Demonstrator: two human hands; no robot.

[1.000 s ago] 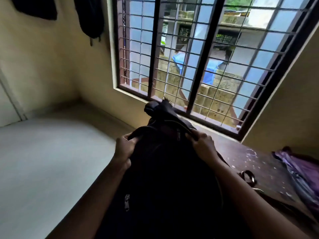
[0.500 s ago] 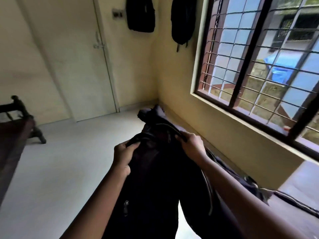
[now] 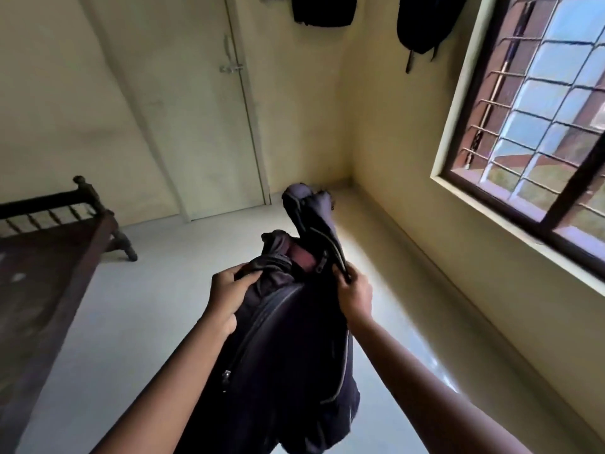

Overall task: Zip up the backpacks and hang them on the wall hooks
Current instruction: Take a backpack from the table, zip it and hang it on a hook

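Stretching between yellow walls, a pale glossy floor [image 3: 131, 322] meets a barred window [image 3: 540, 126] at right, a closed door [image 3: 203, 109] and a dark wooden bed frame [image 3: 55, 257] at left; a dark bag [image 3: 322, 9] hangs high beside the door, a second bag [image 3: 425, 21] by the window. A person holds a black backpack [image 3: 284, 355] in the air above the floor, its top gaping on a reddish lining. The left hand [image 3: 229, 290] grips bunched fabric at the top, and the right hand [image 3: 355, 296] pinches the open zipper edge.
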